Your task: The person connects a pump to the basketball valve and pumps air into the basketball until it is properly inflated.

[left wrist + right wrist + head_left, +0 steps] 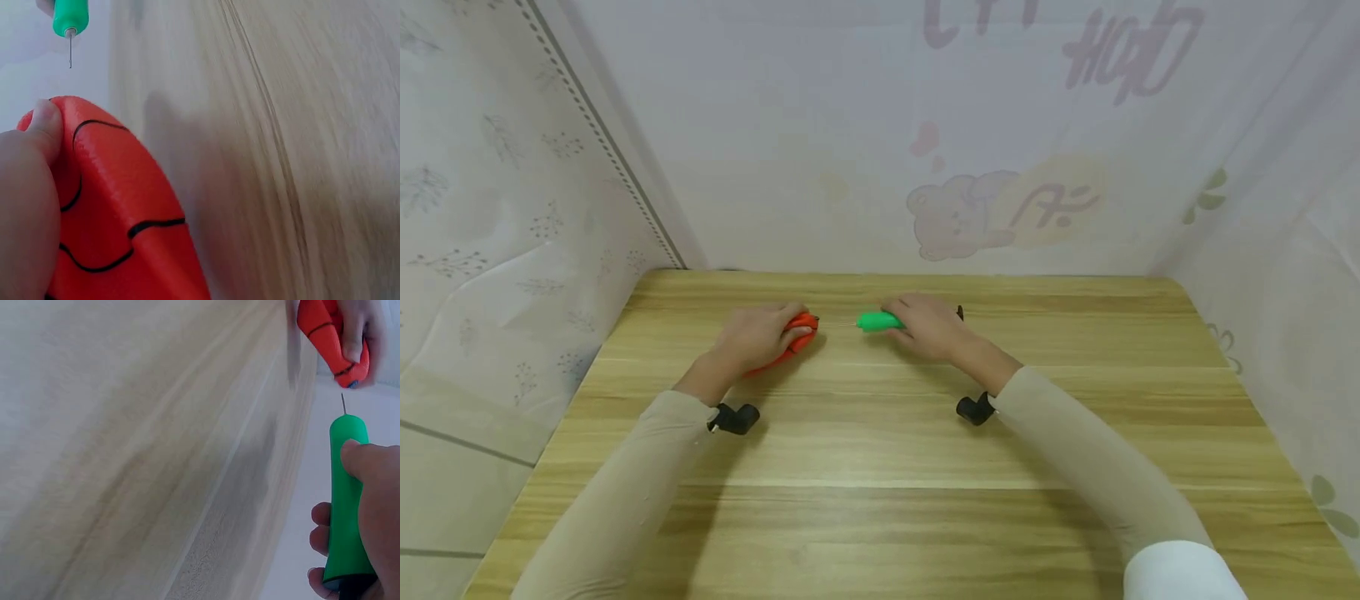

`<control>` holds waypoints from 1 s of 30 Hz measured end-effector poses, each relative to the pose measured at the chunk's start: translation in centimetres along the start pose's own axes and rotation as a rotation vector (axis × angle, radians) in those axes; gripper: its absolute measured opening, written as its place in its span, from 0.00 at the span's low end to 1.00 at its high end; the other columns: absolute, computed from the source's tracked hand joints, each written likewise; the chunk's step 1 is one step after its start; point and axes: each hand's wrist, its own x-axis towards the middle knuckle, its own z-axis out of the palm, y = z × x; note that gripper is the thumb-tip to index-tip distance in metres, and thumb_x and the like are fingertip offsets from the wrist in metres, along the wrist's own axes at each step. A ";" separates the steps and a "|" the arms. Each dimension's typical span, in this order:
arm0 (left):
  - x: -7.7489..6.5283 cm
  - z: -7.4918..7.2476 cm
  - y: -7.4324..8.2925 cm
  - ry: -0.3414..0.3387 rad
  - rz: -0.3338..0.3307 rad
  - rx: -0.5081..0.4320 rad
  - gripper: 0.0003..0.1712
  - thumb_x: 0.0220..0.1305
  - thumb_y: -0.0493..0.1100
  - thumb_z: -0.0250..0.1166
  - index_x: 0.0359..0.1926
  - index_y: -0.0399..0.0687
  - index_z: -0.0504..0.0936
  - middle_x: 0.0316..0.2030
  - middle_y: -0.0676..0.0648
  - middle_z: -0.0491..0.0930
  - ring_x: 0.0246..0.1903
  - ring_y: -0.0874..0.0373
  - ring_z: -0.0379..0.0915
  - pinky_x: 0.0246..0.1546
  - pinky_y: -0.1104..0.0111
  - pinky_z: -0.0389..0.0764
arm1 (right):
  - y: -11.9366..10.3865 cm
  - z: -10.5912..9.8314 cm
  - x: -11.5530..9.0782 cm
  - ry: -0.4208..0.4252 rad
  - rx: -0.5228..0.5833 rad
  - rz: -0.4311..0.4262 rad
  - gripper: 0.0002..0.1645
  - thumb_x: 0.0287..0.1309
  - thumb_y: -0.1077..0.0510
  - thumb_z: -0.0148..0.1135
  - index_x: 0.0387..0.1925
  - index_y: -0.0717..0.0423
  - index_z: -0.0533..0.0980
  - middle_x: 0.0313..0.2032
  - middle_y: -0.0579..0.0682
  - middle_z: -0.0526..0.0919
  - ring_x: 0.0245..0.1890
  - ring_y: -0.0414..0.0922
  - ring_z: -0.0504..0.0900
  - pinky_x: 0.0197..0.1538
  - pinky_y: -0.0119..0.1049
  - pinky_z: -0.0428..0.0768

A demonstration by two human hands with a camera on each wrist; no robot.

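My left hand (760, 335) grips a limp, folded red-orange ball (119, 194) with black seam lines, the thumb lying over its near end. A green hand pump (347, 512) is in my right hand (928, 325), thumb along its side and fingers wrapped underneath. From the pump's front end a thin metal needle (70, 51) points toward the ball, with a gap between them in all views. A small dark spot (353, 383) shows at the ball's tip. The pump's black rear end (960, 312) sticks out behind my right hand.
Both hands are over the far part of a wood-grain table (857, 450). A pale printed curtain (790, 142) stands behind the table's far edge, with more patterned sheets at both sides. Black camera mounts (735, 418) sit at the wrists.
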 end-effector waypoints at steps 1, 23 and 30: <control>0.0 -0.2 0.2 -0.010 0.008 -0.009 0.16 0.75 0.55 0.59 0.56 0.54 0.76 0.45 0.47 0.84 0.42 0.47 0.82 0.38 0.50 0.80 | -0.1 -0.1 -0.3 0.015 -0.008 -0.014 0.27 0.72 0.48 0.60 0.64 0.57 0.74 0.55 0.53 0.81 0.52 0.49 0.81 0.54 0.45 0.79; 0.0 -1.4 4.6 0.039 0.155 -0.035 0.22 0.72 0.56 0.63 0.54 0.44 0.76 0.38 0.45 0.82 0.32 0.52 0.77 0.32 0.58 0.78 | -1.5 -0.5 -5.4 0.171 0.001 -0.021 0.25 0.73 0.47 0.59 0.61 0.59 0.76 0.44 0.50 0.83 0.38 0.44 0.80 0.41 0.38 0.81; -0.2 -1.2 5.1 0.079 0.203 -0.051 0.21 0.71 0.55 0.65 0.52 0.44 0.77 0.38 0.45 0.82 0.32 0.52 0.78 0.32 0.58 0.80 | -1.7 -0.8 -6.1 0.171 0.021 -0.014 0.26 0.73 0.47 0.59 0.62 0.59 0.75 0.47 0.52 0.83 0.41 0.46 0.82 0.43 0.41 0.82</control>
